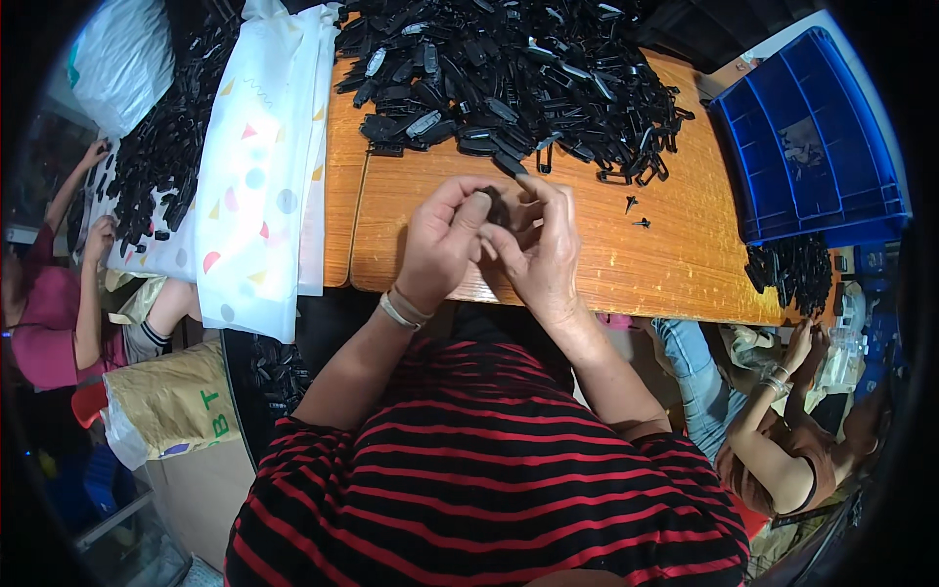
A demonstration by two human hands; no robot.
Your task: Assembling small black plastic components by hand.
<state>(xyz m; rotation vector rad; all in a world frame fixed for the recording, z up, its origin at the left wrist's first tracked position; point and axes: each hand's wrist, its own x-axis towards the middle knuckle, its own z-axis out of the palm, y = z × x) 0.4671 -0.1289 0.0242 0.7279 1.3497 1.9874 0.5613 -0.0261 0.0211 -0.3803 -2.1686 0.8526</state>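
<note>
Close together over the near edge of the wooden table, both hands are closed around one small black plastic part (498, 208). My left hand (437, 238) presses its thumb against the part. My right hand (544, 251) has its fingers curled about the other side, with the thumb close under it. Most of the part is covered by the fingers, so its exact shape cannot be made out. Just beyond the hands lies a large heap of black plastic parts (489, 93), some like oblong shells and some like open frames. Two small black pieces (631, 204) lie to the right of the hands.
A patterned plastic sheet (256, 196) covers the table's left side, with another black heap (156, 166) beyond it. On the right stand a blue crate (802, 147) and a smaller black heap (794, 274). One person sits on each side, hands near those heaps.
</note>
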